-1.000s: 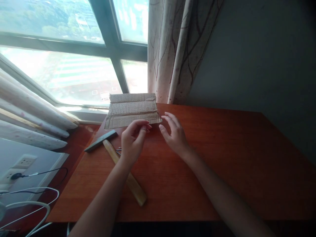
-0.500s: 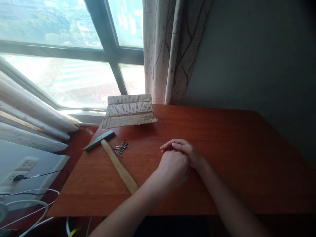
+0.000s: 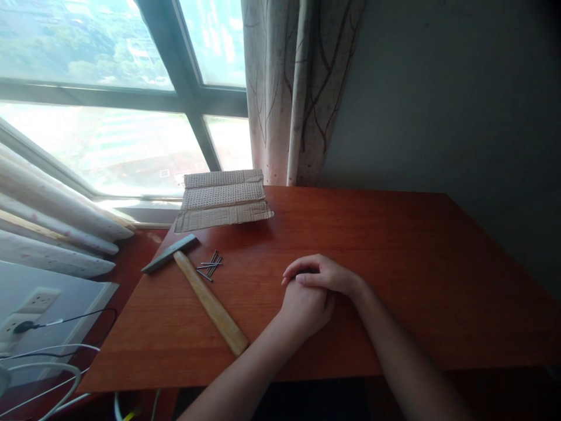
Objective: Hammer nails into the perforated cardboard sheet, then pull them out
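Over the brown tabletop, my hands are laid together. My right hand (image 3: 326,273) cups over the knuckles of my left hand (image 3: 304,304), its thumb on the back and its fingers curled round the front. The left hand's fingers are hidden beneath it. To the left lies a hammer (image 3: 210,301) with a wooden handle and grey metal head; its handle end comes close to my left forearm. Several loose nails (image 3: 211,267) lie in a small pile beside the hammer. Neither hand touches these tools.
A folded piece of perforated cardboard (image 3: 223,197) stands at the back left of the wooden table (image 3: 394,251). Behind it are a window (image 3: 105,140) and a curtain (image 3: 276,88). At lower left, a wall socket (image 3: 26,318) has a plug and cables hang beside the table edge.
The view has shifted slightly, so table things appear a little further left. My right hand has slid somewhat lower over my left, and more of the hammer handle's end shows.
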`<state>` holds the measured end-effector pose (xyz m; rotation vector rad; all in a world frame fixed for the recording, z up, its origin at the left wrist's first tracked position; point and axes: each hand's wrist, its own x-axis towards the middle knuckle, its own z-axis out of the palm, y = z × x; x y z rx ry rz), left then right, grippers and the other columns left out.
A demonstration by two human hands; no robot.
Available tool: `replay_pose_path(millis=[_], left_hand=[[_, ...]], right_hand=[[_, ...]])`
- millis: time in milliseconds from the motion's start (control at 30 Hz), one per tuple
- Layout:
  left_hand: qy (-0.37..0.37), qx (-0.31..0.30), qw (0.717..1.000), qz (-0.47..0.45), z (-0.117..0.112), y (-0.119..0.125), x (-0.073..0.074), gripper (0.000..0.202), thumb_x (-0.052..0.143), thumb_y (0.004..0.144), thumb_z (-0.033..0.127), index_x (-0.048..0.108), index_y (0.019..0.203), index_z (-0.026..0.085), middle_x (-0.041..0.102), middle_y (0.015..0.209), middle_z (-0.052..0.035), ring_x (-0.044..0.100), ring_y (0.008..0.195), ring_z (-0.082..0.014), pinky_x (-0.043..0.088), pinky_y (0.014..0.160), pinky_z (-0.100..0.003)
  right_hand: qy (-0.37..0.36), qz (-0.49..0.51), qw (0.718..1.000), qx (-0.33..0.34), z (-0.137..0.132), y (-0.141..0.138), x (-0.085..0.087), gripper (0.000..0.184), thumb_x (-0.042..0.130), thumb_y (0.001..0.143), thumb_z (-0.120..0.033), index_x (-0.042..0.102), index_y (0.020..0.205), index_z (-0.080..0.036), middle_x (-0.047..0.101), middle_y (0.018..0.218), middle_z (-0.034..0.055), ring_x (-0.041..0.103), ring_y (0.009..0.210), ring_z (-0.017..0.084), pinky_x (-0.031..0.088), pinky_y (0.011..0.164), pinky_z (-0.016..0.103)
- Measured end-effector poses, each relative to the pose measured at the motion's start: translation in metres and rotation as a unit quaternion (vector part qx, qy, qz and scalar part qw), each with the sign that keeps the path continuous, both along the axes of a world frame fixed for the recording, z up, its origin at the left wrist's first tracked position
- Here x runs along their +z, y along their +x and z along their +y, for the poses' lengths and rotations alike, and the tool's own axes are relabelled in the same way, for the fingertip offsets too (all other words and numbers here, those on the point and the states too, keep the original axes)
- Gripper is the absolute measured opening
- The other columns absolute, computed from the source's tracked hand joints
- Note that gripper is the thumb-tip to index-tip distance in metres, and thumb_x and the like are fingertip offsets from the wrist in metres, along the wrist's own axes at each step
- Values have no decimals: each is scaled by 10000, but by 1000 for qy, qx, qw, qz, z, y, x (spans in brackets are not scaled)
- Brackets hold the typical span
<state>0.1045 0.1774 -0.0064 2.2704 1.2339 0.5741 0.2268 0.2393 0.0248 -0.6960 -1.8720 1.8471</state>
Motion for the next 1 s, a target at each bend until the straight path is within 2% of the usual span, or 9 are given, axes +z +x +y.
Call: replay_pose_path(millis=[100,233,333,767,1000], left_hand=[[51,43,996,55,-1,1,-1,360,479,868,186,723,1119,106,748,1016,-181,711,945,-365,586,798,-505],[85,42,993,68,-2,1,-1,345,497,858,187,737,1094,115,758,977,-162,721,905,-335,598,776,-464],[71,37,993,82,-2,0,1,314,503,833,164,749,1022,116,761,954,-152,725,851,-318,602,731,-433],[69,34,993,93,-1,-1,0,311,495,818,156,742,999,101,757,953,-165,722,847,-350,589,719,-475],[68,39,992,97,-2,0,2,311,514,810,158,743,1015,108,760,960,-161,721,863,-337,587,738,-456]], right_hand=[[18,-18,1000,7,1,0,1,288,633,905,-357,754,1069,-153,756,1085,85,677,1056,231,481,993,371],[31,-24,999,16,1,0,4,280,619,912,-334,759,1070,-149,756,1085,84,678,1046,230,485,979,353],[29,-18,999,18,1,0,5,273,618,911,-325,753,1074,-152,753,1098,81,671,1065,232,479,995,359],[6,-6,1000,4,-1,-2,5,260,638,894,-301,730,1071,-135,745,1080,94,666,1054,230,478,996,379],[4,-4,1000,7,0,-2,1,271,638,895,-318,724,1086,-147,742,1094,89,659,1066,230,470,1012,393]])
